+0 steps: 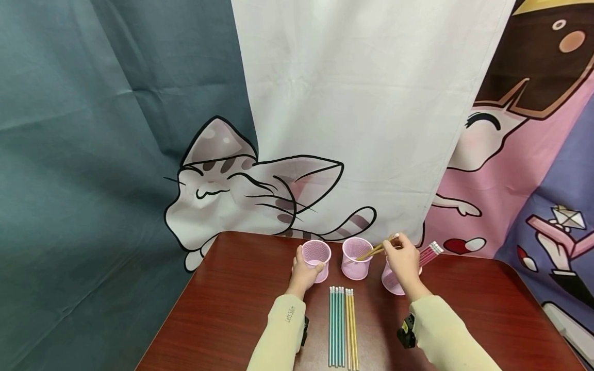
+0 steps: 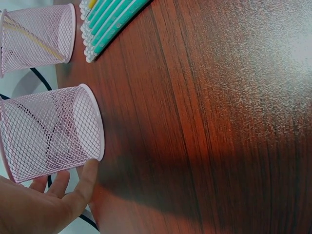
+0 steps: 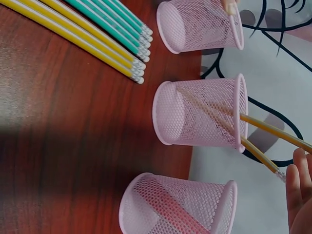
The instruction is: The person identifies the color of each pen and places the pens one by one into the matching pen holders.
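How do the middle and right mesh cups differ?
The middle cup holds yellow pencils; the right cup holds pink pencils. In the head view, the middle cup shows almost whole, while the right hand covers part of the right cup. Both are pale pink mesh and stand upright.

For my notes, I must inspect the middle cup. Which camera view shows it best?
The right wrist view: the middle cup appears large and whole, with two yellow pencils reaching into it. The head view shows it smaller, from above; the left wrist view shows it in a corner.
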`<state>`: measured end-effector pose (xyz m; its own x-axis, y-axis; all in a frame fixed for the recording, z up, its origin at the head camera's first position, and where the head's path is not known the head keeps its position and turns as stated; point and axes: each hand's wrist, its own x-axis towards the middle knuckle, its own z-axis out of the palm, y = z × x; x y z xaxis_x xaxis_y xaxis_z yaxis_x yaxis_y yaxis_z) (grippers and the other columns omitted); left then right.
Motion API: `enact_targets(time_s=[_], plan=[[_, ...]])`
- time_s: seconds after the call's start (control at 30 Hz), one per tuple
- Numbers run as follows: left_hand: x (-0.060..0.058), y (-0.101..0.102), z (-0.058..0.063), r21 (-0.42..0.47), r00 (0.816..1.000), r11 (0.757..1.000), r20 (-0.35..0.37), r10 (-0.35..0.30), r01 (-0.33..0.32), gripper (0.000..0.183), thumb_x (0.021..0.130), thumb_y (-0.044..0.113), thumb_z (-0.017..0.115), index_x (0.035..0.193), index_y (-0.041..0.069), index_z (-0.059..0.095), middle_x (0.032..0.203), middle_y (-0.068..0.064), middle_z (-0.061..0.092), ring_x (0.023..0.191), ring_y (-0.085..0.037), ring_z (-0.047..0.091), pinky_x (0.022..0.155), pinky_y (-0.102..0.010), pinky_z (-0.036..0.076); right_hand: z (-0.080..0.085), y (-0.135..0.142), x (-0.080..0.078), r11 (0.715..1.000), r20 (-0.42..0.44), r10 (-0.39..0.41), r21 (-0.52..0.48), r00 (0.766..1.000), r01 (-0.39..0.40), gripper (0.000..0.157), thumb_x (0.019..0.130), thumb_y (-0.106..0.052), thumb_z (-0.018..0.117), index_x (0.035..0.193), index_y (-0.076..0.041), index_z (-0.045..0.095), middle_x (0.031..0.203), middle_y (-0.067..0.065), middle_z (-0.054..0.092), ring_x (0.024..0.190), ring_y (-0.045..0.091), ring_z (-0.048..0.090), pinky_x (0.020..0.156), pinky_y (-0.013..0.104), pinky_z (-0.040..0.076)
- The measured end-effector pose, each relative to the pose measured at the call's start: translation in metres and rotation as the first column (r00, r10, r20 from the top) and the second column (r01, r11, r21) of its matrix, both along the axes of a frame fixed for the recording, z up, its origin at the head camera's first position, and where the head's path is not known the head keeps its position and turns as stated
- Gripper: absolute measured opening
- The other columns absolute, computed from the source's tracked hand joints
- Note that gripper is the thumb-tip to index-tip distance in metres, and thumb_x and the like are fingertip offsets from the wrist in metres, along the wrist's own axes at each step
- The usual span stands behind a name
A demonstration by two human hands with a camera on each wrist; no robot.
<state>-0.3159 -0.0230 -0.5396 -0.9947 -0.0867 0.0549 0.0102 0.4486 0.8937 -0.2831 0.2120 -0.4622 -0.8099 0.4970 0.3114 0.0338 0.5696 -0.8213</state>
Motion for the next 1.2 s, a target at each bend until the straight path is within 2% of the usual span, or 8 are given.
enact_targets(time_s=[0.13,0.4,0.5,0.53,0.63,0.8,0.9,1.2], plan=[[0.001,0.000,0.002,0.009,1.000,1.000,0.006,-0.001,0.001,0.091,0.072,0.025,0.077,0.144,0.007,0.023,0.131,-0.026,0.039,0.116,-0.048,0.039,0.093,-0.057,0.035,-0.007,-0.001,0.000,0.999,0.006,0.004,0.053,1.000,-0.005,0.006,0.079,-0.018,0.061,0.081,-0.013,0.062,0.070,0.003,0.067,0.063,0.016,0.058,0.058,0.030,0.041],[0.000,0.000,0.001,0.019,1.000,1.000,-0.001,-0.003,0.003,0.091,0.071,0.026,0.078,0.143,0.007,0.025,0.130,-0.027,0.039,0.116,-0.049,0.039,0.093,-0.058,0.035,-0.016,-0.004,0.002,0.993,0.027,0.048,0.109,0.998,-0.051,0.019,0.086,-0.028,0.064,0.078,-0.010,0.066,0.067,0.004,0.067,0.059,0.014,0.064,0.061,0.032,0.043],[-0.003,0.000,-0.005,0.037,1.000,0.999,-0.019,0.000,0.001,0.091,0.071,0.027,0.078,0.143,0.010,0.025,0.129,-0.027,0.039,0.115,-0.050,0.038,0.093,-0.059,0.034,-0.016,-0.005,0.004,0.989,0.045,0.063,0.128,0.997,-0.068,0.021,0.086,-0.029,0.064,0.077,-0.010,0.066,0.067,0.005,0.068,0.059,0.017,0.065,0.061,0.035,0.044],[-0.006,0.000,-0.011,0.027,0.999,1.000,-0.052,0.004,-0.003,0.091,0.072,0.031,0.077,0.143,0.012,0.024,0.127,-0.026,0.040,0.112,-0.050,0.040,0.090,-0.058,0.037,-0.016,-0.005,0.004,0.988,0.058,0.067,0.136,0.996,-0.075,0.022,0.086,-0.030,0.063,0.077,-0.010,0.066,0.067,0.006,0.068,0.060,0.019,0.065,0.062,0.036,0.044],[-0.007,0.000,-0.015,0.020,0.997,1.000,-0.077,0.007,-0.005,0.092,0.071,0.034,0.078,0.143,0.014,0.024,0.125,-0.026,0.041,0.110,-0.051,0.041,0.088,-0.058,0.038,-0.017,-0.006,0.005,0.982,0.111,0.074,0.167,0.991,-0.092,0.022,0.087,-0.031,0.062,0.079,-0.011,0.066,0.067,0.006,0.068,0.067,0.024,0.066,0.064,0.040,0.044],[0.000,-0.001,-0.002,0.040,1.000,0.999,-0.015,0.000,0.001,0.093,0.069,0.027,0.079,0.143,0.011,0.025,0.130,-0.026,0.040,0.116,-0.050,0.038,0.093,-0.059,0.034,-0.018,-0.007,0.005,0.971,0.180,0.095,0.198,0.979,-0.131,0.022,0.086,-0.032,0.061,0.084,-0.010,0.067,0.068,0.004,0.068,0.074,0.029,0.065,0.068,0.044,0.043],[0.001,0.000,0.002,0.018,1.000,1.000,0.004,0.001,-0.001,0.093,0.070,0.025,0.079,0.143,0.008,0.024,0.131,-0.026,0.039,0.116,-0.049,0.038,0.093,-0.058,0.035,-0.019,-0.008,0.006,0.967,0.210,0.110,0.203,0.971,-0.154,0.022,0.085,-0.032,0.061,0.085,-0.010,0.067,0.068,0.004,0.068,0.075,0.029,0.065,0.068,0.043,0.043],[-0.001,0.000,0.000,0.005,1.000,1.000,0.011,0.001,-0.001,0.091,0.072,0.025,0.078,0.144,0.008,0.023,0.131,-0.026,0.039,0.117,-0.048,0.039,0.093,-0.057,0.035,-0.023,-0.008,0.006,0.968,0.271,0.129,0.176,0.954,-0.181,0.022,0.085,-0.030,0.059,0.091,-0.010,0.068,0.063,0.002,0.066,0.068,0.024,0.064,0.060,0.038,0.042]])
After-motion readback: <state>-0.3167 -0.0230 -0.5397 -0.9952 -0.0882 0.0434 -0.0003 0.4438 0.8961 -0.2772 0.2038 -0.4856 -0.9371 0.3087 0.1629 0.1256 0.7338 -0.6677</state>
